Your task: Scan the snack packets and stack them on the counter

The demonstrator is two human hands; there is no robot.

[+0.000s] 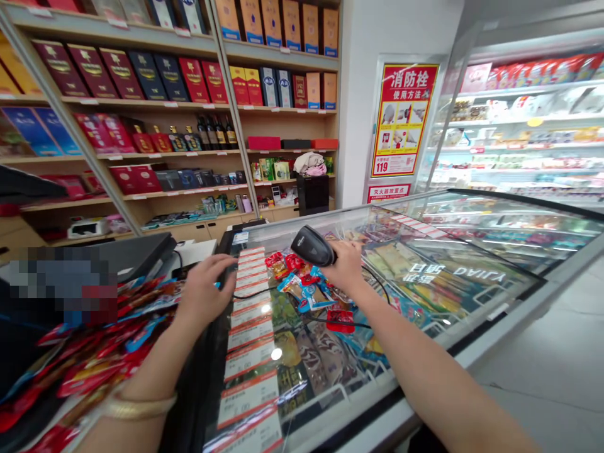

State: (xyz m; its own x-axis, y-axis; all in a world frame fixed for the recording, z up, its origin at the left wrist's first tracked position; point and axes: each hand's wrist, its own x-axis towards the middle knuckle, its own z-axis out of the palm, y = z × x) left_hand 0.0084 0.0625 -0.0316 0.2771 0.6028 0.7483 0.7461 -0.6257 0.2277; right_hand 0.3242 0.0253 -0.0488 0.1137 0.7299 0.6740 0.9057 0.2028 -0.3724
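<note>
I observe the left hand (pixel 205 286) nearest the left side, its fingers half curled and their tips over the edge of the price labels (pixel 250 358); whether it pinches anything I cannot tell. A gold-coloured bangle (pixel 141 408) is on that wrist. Beside and beyond the forearm, on its outer side, lies a heap of glossy snack packets (pixel 108 358).

The right hand (pixel 346 267) is wrapped around the black handheld barcode scanner (pixel 309 245). Its long axis slants from that grip outward, nose to the far left.

Principal relation, in my judgement: the loose small snack packets (pixel 309 296), red and blue, lie between the hands, just below the scanner and on its near side, the right hand being closer. One red packet (pixel 340 321) sits apart, nearer me than the right hand.

Obstruction noted: the black cable (pixel 380 286) loops beside the right wrist and shows again among the packets, where it could snag.

Under both lies the glass-topped chest freezer (pixel 476 352), bagged goods visible through it. Beyond the hands I record wooden shelves (pixel 146 102) of gift boxes (pixel 113 72), a fire-hydrant instruction poster (pixel 401 119) and, far right, a lit refrigerated display (pixel 542 119).
</note>
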